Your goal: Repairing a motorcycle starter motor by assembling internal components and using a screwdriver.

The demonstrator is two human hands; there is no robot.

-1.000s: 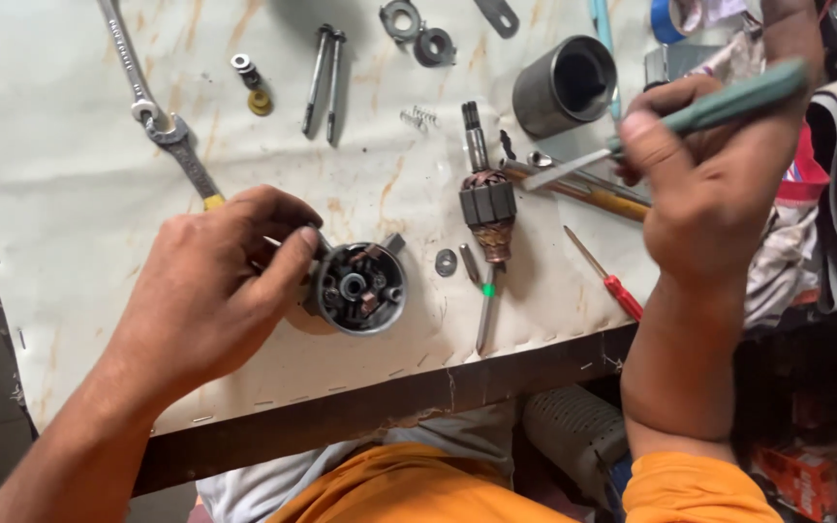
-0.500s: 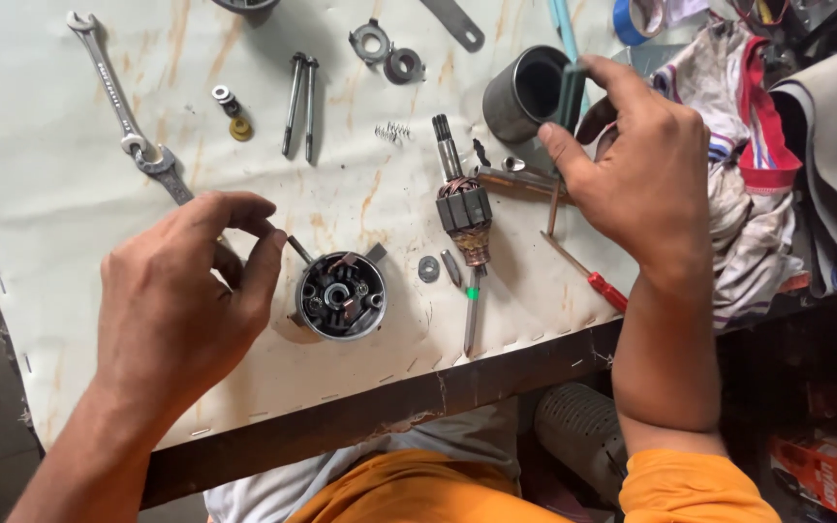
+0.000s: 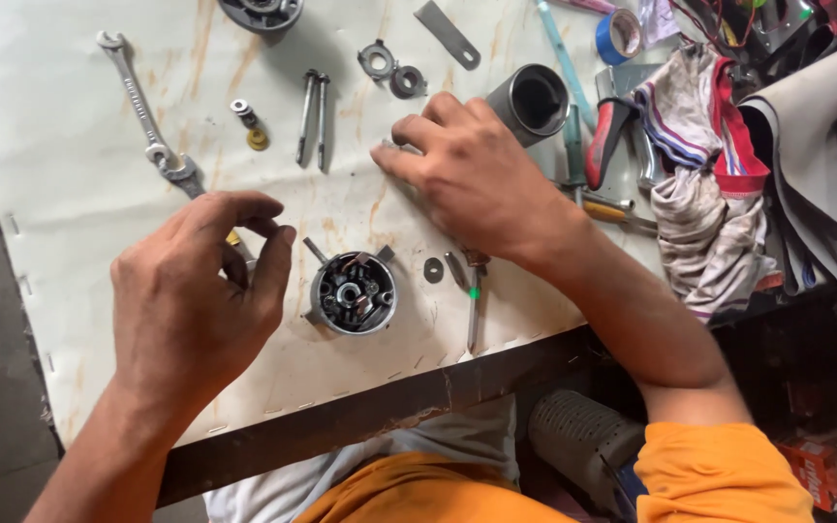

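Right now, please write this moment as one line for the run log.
left hand: empty, fingers curled, beside round motor part | right hand: flat on table, fingertips near two long bolts | gray tube: behind right hand

The left hand [image 3: 196, 291] hovers curled at nine o'clock of the round grey metal motor end cap [image 3: 353, 292]; the right hand [image 3: 472, 179] lies palm-down on the white-covered counter [image 3: 60, 223] at one o'clock.

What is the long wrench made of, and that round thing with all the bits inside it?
The wrench looks like bare steel: silver-grey, with a dull shine. The round housing by the left hand seems to be cast metal, perhaps aluminium: a pale grey matt rim. The dark parts inside may be plastic or metal; that is hard to tell.
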